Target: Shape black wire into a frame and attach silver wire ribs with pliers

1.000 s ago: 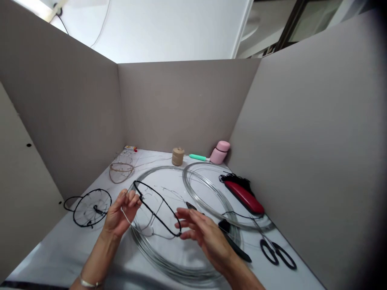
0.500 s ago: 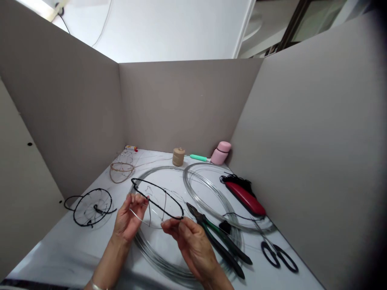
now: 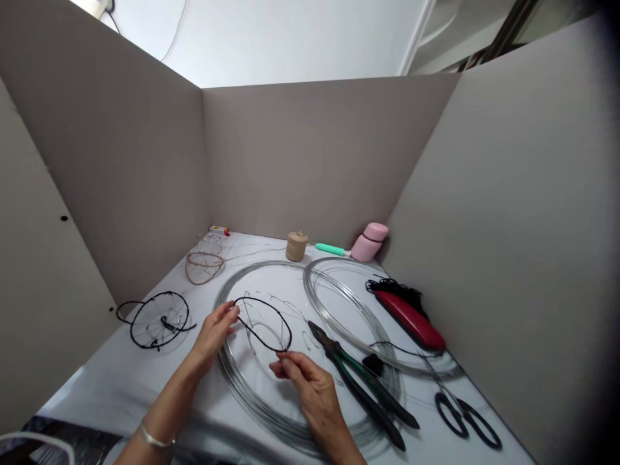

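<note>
White tabletop [image 3: 104, 387]; left hand [image 3: 213, 332] fingers closed on black wire loop [image 3: 290, 332], right hand [image 3: 310, 384] fingertips pinching its lower edge; green-handled pliers [image 3: 361, 387] just right of right fingers.

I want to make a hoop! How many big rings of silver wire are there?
2. One silver wire coil lies on the table under the left hand and right hand; the other silver wire coil lies further back to the right, beside the red case.

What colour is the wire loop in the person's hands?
The wire loop is black; the head view shows it best.
</note>
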The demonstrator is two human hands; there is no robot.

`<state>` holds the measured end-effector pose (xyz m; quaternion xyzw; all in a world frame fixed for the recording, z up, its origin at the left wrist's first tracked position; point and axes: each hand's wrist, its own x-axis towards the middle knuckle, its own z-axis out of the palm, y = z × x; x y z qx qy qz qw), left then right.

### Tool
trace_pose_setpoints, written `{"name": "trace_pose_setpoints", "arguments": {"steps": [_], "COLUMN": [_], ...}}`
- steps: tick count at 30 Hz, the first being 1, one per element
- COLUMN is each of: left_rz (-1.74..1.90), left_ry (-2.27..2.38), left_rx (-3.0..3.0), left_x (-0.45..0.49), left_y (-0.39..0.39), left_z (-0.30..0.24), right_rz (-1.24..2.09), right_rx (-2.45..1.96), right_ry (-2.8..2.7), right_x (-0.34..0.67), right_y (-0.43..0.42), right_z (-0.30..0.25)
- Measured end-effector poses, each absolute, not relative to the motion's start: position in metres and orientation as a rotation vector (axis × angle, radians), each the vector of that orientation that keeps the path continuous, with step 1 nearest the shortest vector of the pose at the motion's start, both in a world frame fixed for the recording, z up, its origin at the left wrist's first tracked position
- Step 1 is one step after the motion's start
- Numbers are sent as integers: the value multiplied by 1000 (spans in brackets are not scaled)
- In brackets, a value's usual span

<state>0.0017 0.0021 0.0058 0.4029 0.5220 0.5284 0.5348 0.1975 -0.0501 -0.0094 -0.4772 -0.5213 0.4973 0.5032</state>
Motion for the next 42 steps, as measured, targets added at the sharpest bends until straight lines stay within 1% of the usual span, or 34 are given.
{"name": "trace_pose_setpoints", "arguments": {"steps": [4,9,13,18,21,24,26,29,33,38,42], "left_rz": [1271,1276,1304,1324,1404,1500,1536,1488,1399,1436,1411], "left_ry": [1290,1285,1313,1354,1408,1447,1400,1230,1161,1111,1161], "left_rx": [1112,1346,1348,1299,1294,1410,1561,1703,1716,1590,1635], "left_x": [10,21,25,20,18,20,24,32,36,28,22], "left_y": [7,8,3,-2,-8,-19,-25,-32,-35,-36,-35], "left_z": [3,-1,-2,-4,-2,2,4,5,3,4,9], "right_rz": [1132,1110,1114,1024,1006,1016,1004,990,1029,1088,1111], "right_rx": [-1205,-1281,-1287,-1373,-1396,-1386,-1376,-1337,-1266,-1225,-1219], "right_ry": [-1332,-1331,-1251,-1230,-1201,-1097,-978,-870,-948,-978,-1007], "right_x": [201,206,211,220,223,222,220,214,201,182,175], "right_y": [-56,-67,-73,-74,-73,-69,-64,-57,-54,-63,-69], "right_z": [-18,-5,1,0,-2,-2,-1,3,10,11,10]}}
